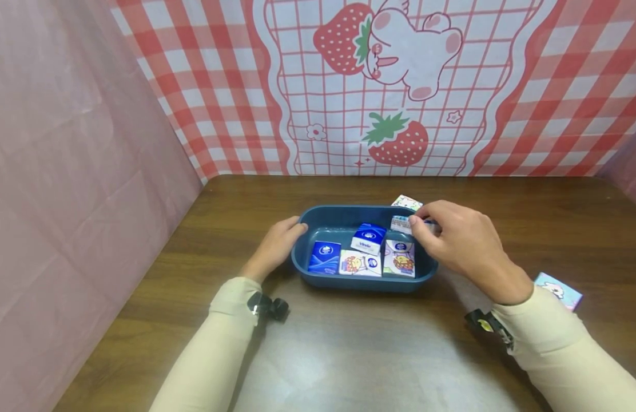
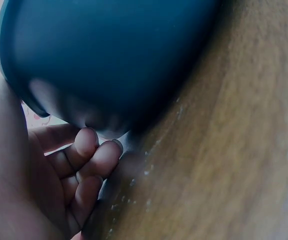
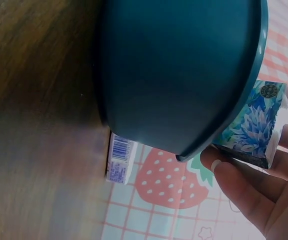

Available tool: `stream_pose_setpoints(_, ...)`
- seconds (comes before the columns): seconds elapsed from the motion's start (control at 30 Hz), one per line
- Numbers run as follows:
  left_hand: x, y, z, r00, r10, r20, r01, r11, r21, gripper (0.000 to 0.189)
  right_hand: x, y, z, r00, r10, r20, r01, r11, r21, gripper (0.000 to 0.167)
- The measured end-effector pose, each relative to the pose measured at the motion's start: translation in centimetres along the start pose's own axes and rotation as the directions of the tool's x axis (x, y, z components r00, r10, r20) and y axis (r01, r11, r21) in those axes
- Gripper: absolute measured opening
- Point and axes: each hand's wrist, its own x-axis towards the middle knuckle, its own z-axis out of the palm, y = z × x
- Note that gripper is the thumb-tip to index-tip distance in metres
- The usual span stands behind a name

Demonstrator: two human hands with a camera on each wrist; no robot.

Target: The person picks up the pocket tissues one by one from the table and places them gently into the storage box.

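A dark blue oblong plastic tub (image 1: 364, 281) stands on the table. My left hand (image 1: 278, 243) grips its left end, thumb at the rim, fingers curled against the outer wall (image 2: 109, 55). At the far right corner, my right hand (image 1: 459, 234) pinches a tissue pack (image 3: 256, 125) with a blue flower print, held at rim height. Inside the tub lie a blue tissue pack (image 1: 325, 257), a blue and white pack (image 1: 368, 238) tilted on others, and two cartoon-print packs, one lying crosswise (image 1: 360, 263) and one at right (image 1: 399, 258).
Behind the tub sits a white patterned pack (image 1: 407, 202), its barcode side (image 3: 120, 155) showing in the right wrist view. A light blue pack (image 1: 558, 290) lies by my right forearm. A strawberry-print cloth (image 1: 318, 97) hangs behind the wooden table (image 1: 235, 200); pink cloth (image 1: 81, 171) hangs at left.
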Motion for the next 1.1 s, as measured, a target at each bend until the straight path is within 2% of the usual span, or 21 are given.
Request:
stream_pose_setpoints(0.5, 0.0, -0.1, 0.09, 1.0, -0.006, 0.002, 0.006, 1.0, -0.011, 0.041, -0.02, 0.15, 0.75, 1.0, -0.026, 0.0, 0.026, 1.0, -0.016, 0.024)
stream_pose_setpoints(0.9, 0.17, -0.18, 0.07, 1.0, -0.011, 0.004, 0.011, 1.0, 0.007, 0.044, -0.08, 0.05, 0.91, 1.0, -0.017, 0.008, 0.017, 1.0, -0.018, 0.023)
stream_pose_setpoints(1.1, 0.14, -0.23, 0.06, 1.0, 0.002, 0.004, -0.002, 1.0, -0.002, 0.043, -0.08, 0.07, 1.0, 1.0, -0.021, 0.007, 0.022, 1.0, -0.022, 0.024)
